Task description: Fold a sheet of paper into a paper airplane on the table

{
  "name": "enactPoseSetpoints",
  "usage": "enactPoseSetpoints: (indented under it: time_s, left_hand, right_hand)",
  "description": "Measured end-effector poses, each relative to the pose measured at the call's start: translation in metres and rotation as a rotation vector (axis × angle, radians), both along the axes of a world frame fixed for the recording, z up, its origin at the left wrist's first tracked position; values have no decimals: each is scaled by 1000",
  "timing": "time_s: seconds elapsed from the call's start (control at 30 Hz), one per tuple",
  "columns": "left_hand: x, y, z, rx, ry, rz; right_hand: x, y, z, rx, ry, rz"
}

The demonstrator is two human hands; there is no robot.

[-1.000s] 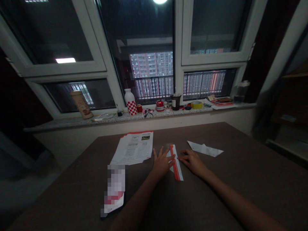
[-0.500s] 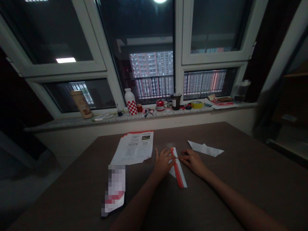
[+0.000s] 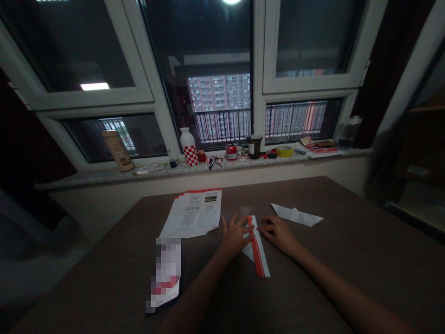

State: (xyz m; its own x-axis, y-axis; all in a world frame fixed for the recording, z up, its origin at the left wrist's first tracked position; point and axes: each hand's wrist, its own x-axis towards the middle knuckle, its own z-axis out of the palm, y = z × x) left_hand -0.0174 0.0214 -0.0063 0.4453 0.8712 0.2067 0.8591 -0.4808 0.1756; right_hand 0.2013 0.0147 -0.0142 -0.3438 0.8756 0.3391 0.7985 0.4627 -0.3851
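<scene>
A folded paper (image 3: 257,254), a narrow strip with a red-orange band, a white edge and a white corner sticking out at its left, lies slantwise on the table. My left hand (image 3: 234,239) rests over its upper left part, fingers spread, with fingertips on the strip. At the strip's right edge is my right hand (image 3: 279,234), its fingers curled and thumb and forefinger brought together at the paper. Beyond the right hand lies another folded white paper (image 3: 302,216) with a small peak along its top.
Printed sheets (image 3: 194,215) are stacked on the table (image 3: 333,260) at the left. Nearer me lies a phone-like object (image 3: 167,273), its surface blurred out. On the windowsill (image 3: 156,172) stand a checkered bottle (image 3: 189,146), a dark cup (image 3: 255,147) and yellow tape (image 3: 284,151).
The folded paper has slid slightly toward me. My left hand has shifted a little to the left, and the right fingertips have drawn back slightly to the right.
</scene>
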Motion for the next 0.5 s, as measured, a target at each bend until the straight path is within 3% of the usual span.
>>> enactPoseSetpoints:
  time_s: [0.5]
  left_hand:
    - [1,-5,7,-5,-50,-24]
  right_hand:
    - [-2,1,0,-9,-18,-20]
